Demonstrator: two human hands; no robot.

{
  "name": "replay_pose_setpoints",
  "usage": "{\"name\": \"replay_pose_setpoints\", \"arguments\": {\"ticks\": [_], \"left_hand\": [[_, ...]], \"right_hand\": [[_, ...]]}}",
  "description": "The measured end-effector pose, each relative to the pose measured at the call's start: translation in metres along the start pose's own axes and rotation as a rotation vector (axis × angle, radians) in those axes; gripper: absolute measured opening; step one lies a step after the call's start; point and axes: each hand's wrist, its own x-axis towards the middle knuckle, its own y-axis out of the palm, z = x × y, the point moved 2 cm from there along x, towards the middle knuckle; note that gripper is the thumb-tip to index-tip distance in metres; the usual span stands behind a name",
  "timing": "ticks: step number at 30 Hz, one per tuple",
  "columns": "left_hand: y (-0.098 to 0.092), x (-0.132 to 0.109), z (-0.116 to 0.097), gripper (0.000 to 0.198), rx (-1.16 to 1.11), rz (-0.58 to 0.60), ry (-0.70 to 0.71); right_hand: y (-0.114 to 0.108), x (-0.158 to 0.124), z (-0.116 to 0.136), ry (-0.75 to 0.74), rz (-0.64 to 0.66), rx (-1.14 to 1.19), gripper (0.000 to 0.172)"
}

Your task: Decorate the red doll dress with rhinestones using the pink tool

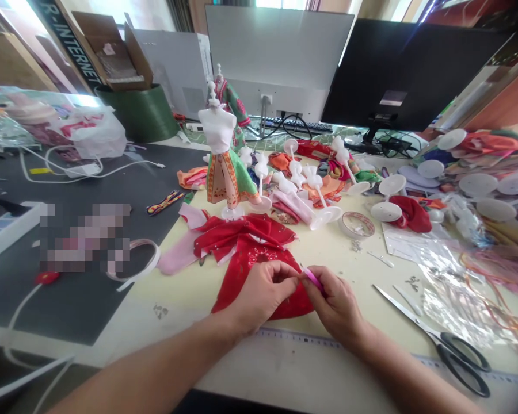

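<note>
Red doll-sized cloth (237, 270) with small white dots lies spread on the pale table, partly under my hands. My left hand (263, 293) is closed over it, thumb and forefinger pinched at something too small to make out. Touching those fingertips, my right hand (334, 299) is closed round a thin pink tool (313, 279). Just behind the red cloth stands a white mannequin (218, 129) wearing an orange and green skirt (231, 181). Pale pink fabric (179, 253) sticks out at the cloth's left side.
Black-handled scissors (440, 339) lie at the right, near clear plastic bags (461, 299). A ruler (302, 338) runs along the front. Tape rolls (357, 225) and several white mannequins lie behind, before two monitors (280, 52). A white cable (15, 313) hangs at left.
</note>
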Motion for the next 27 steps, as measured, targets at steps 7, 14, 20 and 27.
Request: {"name": "replay_pose_setpoints", "arguments": {"ticks": [7,14,20,27], "left_hand": [[0.001,-0.003,-0.002,0.013,-0.012,-0.008,-0.016],[0.0,-0.003,-0.004,0.014,-0.137,0.002,-0.1],[0.0,-0.004,-0.006,0.011,-0.19,0.011,-0.153],[-0.004,-0.001,-0.004,0.011,-0.322,-0.011,-0.166]], "right_hand": [[-0.001,-0.004,-0.003,0.026,-0.009,-0.019,0.007],[-0.003,-0.001,-0.001,0.075,-0.05,0.058,0.009],[-0.001,0.001,-0.009,0.516,0.057,0.576,0.026],[0.002,0.003,-0.011,0.708,0.175,1.095,0.024]]}}
